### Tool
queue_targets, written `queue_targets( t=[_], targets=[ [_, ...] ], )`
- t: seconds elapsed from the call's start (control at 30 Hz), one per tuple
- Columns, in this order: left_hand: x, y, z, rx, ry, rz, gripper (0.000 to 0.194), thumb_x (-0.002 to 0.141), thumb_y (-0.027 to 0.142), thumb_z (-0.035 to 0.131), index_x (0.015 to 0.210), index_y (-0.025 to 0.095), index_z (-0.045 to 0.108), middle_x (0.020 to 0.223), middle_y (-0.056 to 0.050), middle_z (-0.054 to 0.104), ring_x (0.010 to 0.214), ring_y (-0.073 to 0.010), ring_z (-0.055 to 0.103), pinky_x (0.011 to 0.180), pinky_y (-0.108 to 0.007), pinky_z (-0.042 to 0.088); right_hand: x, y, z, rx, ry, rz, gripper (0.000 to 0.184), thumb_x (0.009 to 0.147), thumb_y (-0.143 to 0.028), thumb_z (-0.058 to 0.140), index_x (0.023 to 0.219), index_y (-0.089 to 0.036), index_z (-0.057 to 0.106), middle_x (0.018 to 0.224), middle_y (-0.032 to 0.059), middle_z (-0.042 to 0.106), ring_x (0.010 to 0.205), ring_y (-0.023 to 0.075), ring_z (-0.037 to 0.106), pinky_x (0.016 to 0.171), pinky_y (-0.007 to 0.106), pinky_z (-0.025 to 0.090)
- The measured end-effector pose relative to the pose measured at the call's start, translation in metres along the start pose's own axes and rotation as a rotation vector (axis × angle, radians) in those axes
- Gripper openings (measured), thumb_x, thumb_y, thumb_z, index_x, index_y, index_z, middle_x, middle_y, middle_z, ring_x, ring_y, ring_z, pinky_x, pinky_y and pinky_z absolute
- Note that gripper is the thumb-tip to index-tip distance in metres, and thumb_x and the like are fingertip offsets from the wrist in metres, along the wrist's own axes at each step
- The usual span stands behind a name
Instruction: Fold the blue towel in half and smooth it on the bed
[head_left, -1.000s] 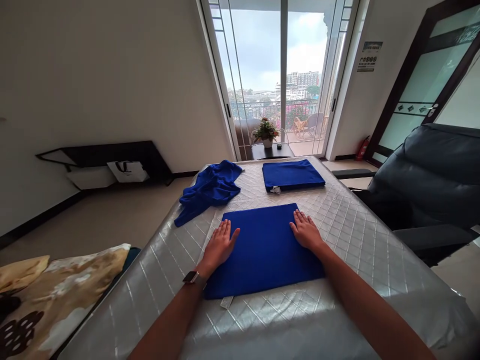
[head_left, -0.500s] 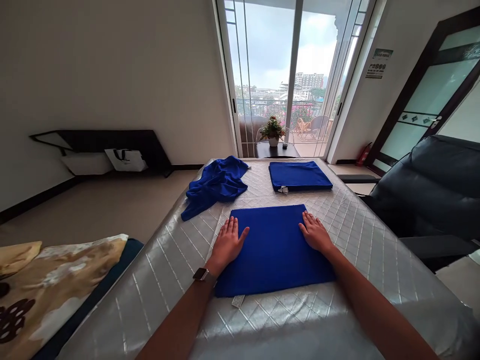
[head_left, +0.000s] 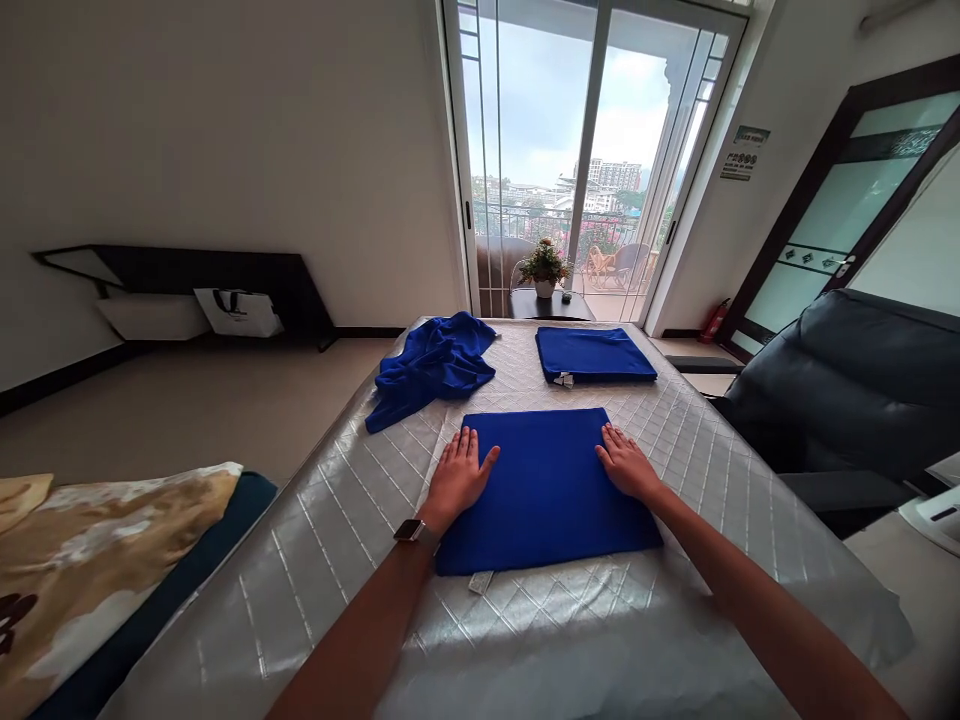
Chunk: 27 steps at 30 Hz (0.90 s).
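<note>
A flat blue cloth (head_left: 547, 500), folded into a rectangle, lies in front of me with a white tag at its near left edge. My left hand (head_left: 459, 478) rests on its left edge, fingers stretched out and thumb apart. On the right edge lies my right hand (head_left: 628, 464), also flat with the fingers extended. Further back on the right is a stack of folded blue cloth (head_left: 596, 355) with white tags at its near corner. At the back left a crumpled blue cloth (head_left: 439, 365) lies in a loose heap.
Everything blue lies on a silvery quilted table cover (head_left: 330, 540). A black armchair (head_left: 885, 380) stands close on the right. Bedding with a brown and cream pattern (head_left: 135, 540) is at the lower left. Beyond the far edge, a potted plant (head_left: 545, 265) stands before the glass door.
The view has shifted slightly to the right. Both hands stay flat on the side edges of the folded cloth, and the cloths keep their places.
</note>
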<state>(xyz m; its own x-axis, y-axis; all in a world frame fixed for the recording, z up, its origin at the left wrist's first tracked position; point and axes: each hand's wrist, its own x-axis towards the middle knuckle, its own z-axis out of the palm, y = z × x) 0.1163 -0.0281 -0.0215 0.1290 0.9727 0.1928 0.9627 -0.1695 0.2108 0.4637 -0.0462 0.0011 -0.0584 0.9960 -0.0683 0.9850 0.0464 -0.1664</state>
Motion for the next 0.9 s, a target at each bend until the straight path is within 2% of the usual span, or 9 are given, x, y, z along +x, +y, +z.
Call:
queue_targets(
  t=[0.13, 0.27, 0.6, 0.77, 0.83, 0.9],
  targets=[
    [0.000, 0.001, -0.002, 0.004, -0.011, -0.011, 0.091, 0.099, 0.071, 0.015, 0.157, 0.002, 0.032, 0.165, -0.024, 0.029, 0.154, -0.0347, 0.027, 0.124, -0.052, 0.025, -0.017, 0.002, 0.003, 0.015, -0.013, -0.015, 0.068, 0.107, -0.046, 0.019, 0.163, -0.008, 0.020, 0.170, 0.0097, 0.014, 0.157, 0.0218, 0.010, 0.126, 0.041, 0.012],
    [0.000, 0.000, -0.002, 0.015, -0.018, -0.011, 0.094, 0.099, 0.071, 0.015, 0.157, -0.001, 0.031, 0.165, -0.024, 0.027, 0.154, -0.0334, 0.026, 0.126, -0.048, 0.023, -0.028, 0.001, 0.009, -0.009, 0.029, -0.012, 0.067, 0.107, -0.045, 0.019, 0.163, -0.009, 0.019, 0.170, 0.0070, 0.015, 0.157, 0.0195, 0.011, 0.127, 0.040, 0.010],
    [0.003, -0.005, 0.003, 0.038, 0.010, -0.004, 0.087, 0.101, 0.066, 0.017, 0.156, 0.001, 0.033, 0.164, -0.023, 0.031, 0.154, -0.0315, 0.028, 0.125, -0.048, 0.024, -0.029, 0.001, 0.009, 0.026, 0.043, -0.034, 0.066, 0.106, -0.042, 0.017, 0.163, -0.009, 0.021, 0.170, 0.0065, 0.016, 0.157, 0.0189, 0.012, 0.127, 0.039, 0.009],
    [0.013, -0.012, -0.007, -0.012, -0.030, -0.073, 0.084, 0.101, 0.066, 0.017, 0.157, 0.005, 0.035, 0.162, -0.024, 0.034, 0.152, -0.0332, 0.033, 0.122, -0.052, 0.031, -0.030, 0.000, 0.005, 0.042, 0.031, -0.043, 0.067, 0.106, -0.042, 0.018, 0.163, -0.007, 0.020, 0.169, 0.0077, 0.014, 0.157, 0.0201, 0.012, 0.127, 0.040, 0.010],
    [0.014, -0.002, -0.013, 0.003, 0.001, -0.041, 0.084, 0.101, 0.066, 0.019, 0.157, 0.007, 0.035, 0.162, -0.023, 0.034, 0.152, -0.0337, 0.031, 0.122, -0.054, 0.030, -0.031, -0.001, 0.004, 0.049, 0.032, -0.044, 0.067, 0.106, -0.042, 0.018, 0.163, -0.007, 0.020, 0.169, 0.0080, 0.015, 0.157, 0.0200, 0.012, 0.127, 0.039, 0.009],
    [0.010, 0.020, -0.016, 0.025, 0.005, 0.071, 0.081, 0.102, 0.065, 0.021, 0.157, 0.008, 0.036, 0.163, -0.022, 0.033, 0.153, -0.0319, 0.028, 0.123, -0.052, 0.027, -0.031, -0.002, 0.003, 0.059, 0.036, -0.040, 0.066, 0.106, -0.042, 0.018, 0.163, -0.008, 0.020, 0.169, 0.0078, 0.015, 0.157, 0.0197, 0.012, 0.127, 0.038, 0.008]
  ],
)
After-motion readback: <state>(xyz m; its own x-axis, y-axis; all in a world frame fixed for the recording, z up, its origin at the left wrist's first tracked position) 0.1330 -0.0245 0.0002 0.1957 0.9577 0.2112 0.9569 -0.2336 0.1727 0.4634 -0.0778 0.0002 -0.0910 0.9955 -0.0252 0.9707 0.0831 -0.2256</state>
